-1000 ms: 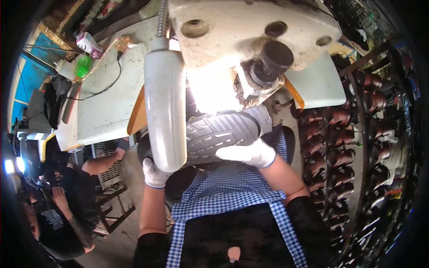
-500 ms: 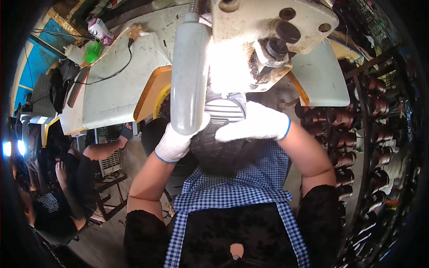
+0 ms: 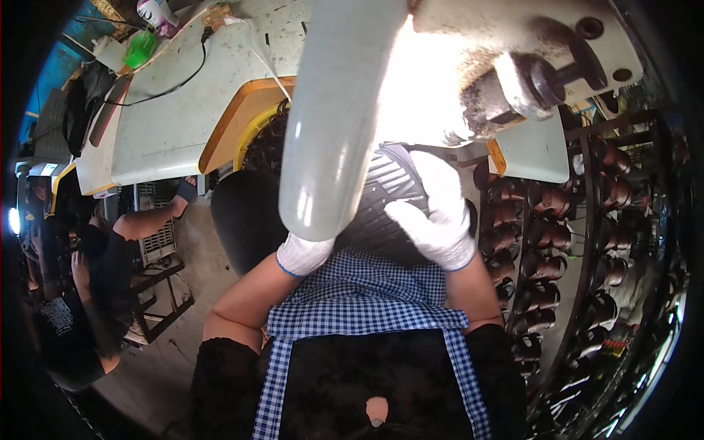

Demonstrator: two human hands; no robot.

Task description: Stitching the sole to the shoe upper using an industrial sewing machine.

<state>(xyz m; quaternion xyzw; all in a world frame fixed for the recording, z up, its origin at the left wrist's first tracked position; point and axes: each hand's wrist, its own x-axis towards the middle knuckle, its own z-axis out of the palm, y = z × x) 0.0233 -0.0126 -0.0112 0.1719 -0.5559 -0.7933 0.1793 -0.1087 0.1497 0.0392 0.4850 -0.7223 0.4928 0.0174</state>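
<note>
A black shoe (image 3: 389, 194) is held below the machine head, its ridged sole turned up toward me. My right hand (image 3: 444, 213), in a white knitted glove with a blue cuff edge, grips the shoe's right side, thumb across the tread and fingers along the far edge. My left hand (image 3: 306, 253), gloved the same way, is at the near left of the shoe; its fingers are hidden behind a long grey rounded cylinder (image 3: 326, 132). Strong light washes out part of the white machine head (image 3: 440, 73), which carries a dark knob (image 3: 546, 81).
A pale worktable (image 3: 176, 139) with a cable spreads at the left. Under its edge stands a yellow-rimmed basket (image 3: 253, 136). Racks of dark brown shoes (image 3: 546, 235) stand at the right. Another person (image 3: 73, 323) sits at far left. A checked apron (image 3: 367, 308) covers my lap.
The machine head and grey cylinder look larger and closer. The shoe has tilted, and my right hand has turned more upright along its right side. My left hand is more hidden behind the cylinder.
</note>
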